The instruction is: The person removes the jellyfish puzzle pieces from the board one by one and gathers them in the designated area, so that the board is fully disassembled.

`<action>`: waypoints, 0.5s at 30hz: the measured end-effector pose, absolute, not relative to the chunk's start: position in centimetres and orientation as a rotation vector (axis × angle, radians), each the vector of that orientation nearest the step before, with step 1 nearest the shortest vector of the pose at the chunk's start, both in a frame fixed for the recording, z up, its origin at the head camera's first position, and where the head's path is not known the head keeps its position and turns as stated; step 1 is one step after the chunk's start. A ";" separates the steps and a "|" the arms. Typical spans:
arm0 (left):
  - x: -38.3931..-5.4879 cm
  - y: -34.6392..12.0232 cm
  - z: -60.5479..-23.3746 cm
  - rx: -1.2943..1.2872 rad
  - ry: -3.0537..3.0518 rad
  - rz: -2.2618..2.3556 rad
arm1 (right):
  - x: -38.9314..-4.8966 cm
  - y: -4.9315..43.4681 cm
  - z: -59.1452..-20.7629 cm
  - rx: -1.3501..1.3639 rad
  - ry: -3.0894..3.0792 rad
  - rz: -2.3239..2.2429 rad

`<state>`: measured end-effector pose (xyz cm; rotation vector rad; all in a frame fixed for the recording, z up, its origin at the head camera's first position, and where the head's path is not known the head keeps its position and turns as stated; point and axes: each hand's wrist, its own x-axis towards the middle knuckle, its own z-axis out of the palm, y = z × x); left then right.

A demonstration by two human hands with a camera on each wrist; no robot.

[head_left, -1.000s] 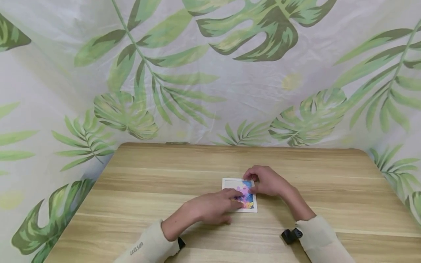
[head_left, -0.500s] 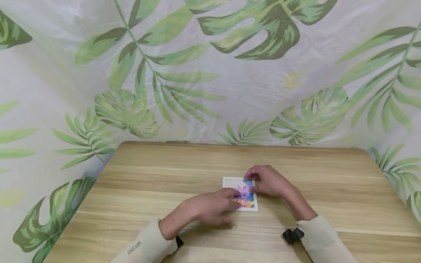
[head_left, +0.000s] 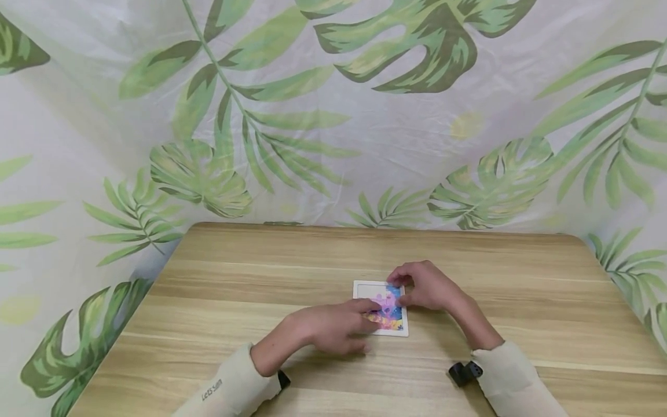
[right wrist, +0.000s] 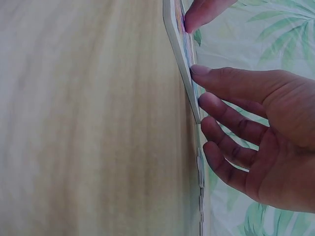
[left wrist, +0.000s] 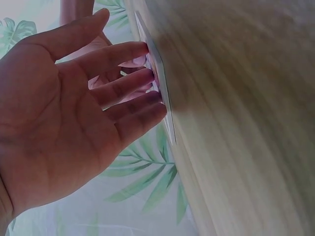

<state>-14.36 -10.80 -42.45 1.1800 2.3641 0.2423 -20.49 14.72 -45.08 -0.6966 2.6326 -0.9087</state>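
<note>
A small square jigsaw puzzle (head_left: 392,325) in a white frame lies on the wooden table, its printed picture blue, pink and yellow. The picture's upper left part looks pale and blank. My left hand (head_left: 333,327) reaches over it from the left, fingers extended, fingertips on the printed face; they hide its lower left. In the left wrist view these fingertips (left wrist: 149,73) meet the face, with the thumb raised away from it. At the upper right corner my right hand (head_left: 424,286) holds the puzzle, the thumb (right wrist: 199,70) on its face and the bent index finger beside the far edge.
The wooden table (head_left: 250,260) extends on all sides of the puzzle. Behind it hangs a pale leaf-patterned cloth (head_left: 323,145). A black wrist device (head_left: 464,373) juts from the right sleeve, and another (head_left: 283,380) from the left sleeve.
The left hand has drawn back very slightly to the left over the puzzle. The right hand stays at its corner, and the puzzle keeps its place.
</note>
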 end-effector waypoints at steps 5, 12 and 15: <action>-14.1 -10.8 -42.5 1.159 2.366 0.245 | -20.4 14.4 -45.1 -0.678 2.649 -0.883; -14.1 -10.8 -42.5 1.175 2.361 0.228 | -20.3 14.5 -45.0 -0.692 2.671 -0.852; -14.1 -10.8 -42.5 1.177 2.357 0.223 | -20.3 14.6 -45.0 -0.693 2.675 -0.849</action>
